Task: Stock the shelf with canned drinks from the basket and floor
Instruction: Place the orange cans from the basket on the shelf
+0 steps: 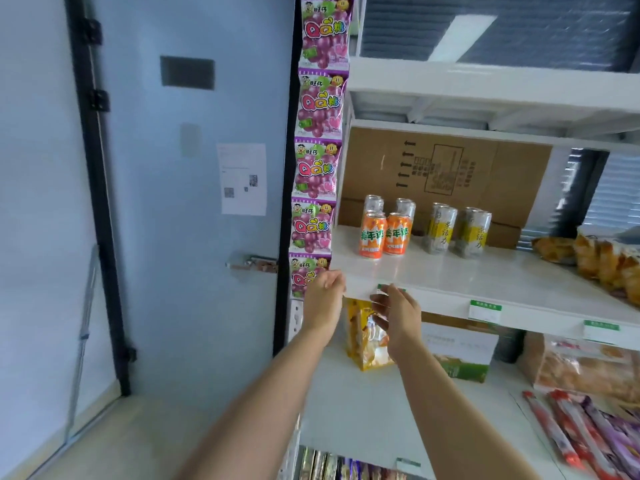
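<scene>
**A:** What are the hands doing?

**B:** Both hold nothing. The left hand (325, 291), mid-frame, has loosely curled fingers at the front left corner of the shelf (450, 275). The right hand (396, 315), just lower right of it, has relaxed fingers in front of the shelf lip, by a green label (382, 286). I can't tell whether it touches the label.

**A:** And the cans?

**B:** They stand upright on the shelf, above the hands and a little to the right, set back from the edge. Two orange cans (383, 235) stand side by side with silver cans (406, 206) close behind them. The yellow cans (456, 228) are further right.

**A:** Which hand is nearer to them?

**B:** The right hand is almost straight below the orange pair, and the left is off to their lower left. The bare stretch in front of the cans lies just above both hands.

**A:** Where's the stock to be shelved?

**B:** Neither the basket nor any cans on the floor are in frame. I'd guess the next can lies below the bottom edge, so the reach would go down, away from the shelf. It would then need to come back with the can held upright.
</scene>
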Available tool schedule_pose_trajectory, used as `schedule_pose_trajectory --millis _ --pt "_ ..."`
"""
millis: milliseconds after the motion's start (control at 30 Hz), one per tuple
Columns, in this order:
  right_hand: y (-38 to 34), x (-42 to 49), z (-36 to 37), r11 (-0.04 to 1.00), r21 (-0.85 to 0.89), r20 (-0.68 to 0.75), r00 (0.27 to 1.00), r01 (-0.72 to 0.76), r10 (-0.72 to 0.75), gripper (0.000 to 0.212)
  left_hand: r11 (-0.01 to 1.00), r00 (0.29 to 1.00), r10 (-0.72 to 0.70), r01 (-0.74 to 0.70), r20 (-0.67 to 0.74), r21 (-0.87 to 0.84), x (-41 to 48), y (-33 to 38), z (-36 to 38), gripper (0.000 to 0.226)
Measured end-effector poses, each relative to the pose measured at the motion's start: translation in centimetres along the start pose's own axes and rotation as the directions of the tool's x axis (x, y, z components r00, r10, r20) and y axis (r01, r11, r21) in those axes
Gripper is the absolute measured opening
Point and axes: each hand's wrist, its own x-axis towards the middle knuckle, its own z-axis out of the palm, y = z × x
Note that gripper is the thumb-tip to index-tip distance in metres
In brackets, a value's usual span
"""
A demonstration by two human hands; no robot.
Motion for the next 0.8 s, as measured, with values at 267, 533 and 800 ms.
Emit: schedule_pose_trajectory --millis 267,533,800 --pt "5.7 -11.4 4.1 0.985 -0.005 0.263 0.950 -0.171 0.166 0.019 0.998 0.951 -0.057 0.058 -0.304 -0.006 -10.0 -2.9 -11.5 0.017" --pt "12.0 -24.2 13.7 0.954 -0.131 0.517 0.803 -0.269 0.297 0.028 0.984 0.845 -0.180 0.159 -0.503 -0.085 -18.7 -4.8 -28.6 0.019" --pt "18.5 -38.0 25.2 0.912 -0.224 0.634 0.659 -0.345 0.405 0.027 0.952 0.740 -0.279 0.295 -0.612 -0.077 -26.2 -6.1 -46.8 0.010"
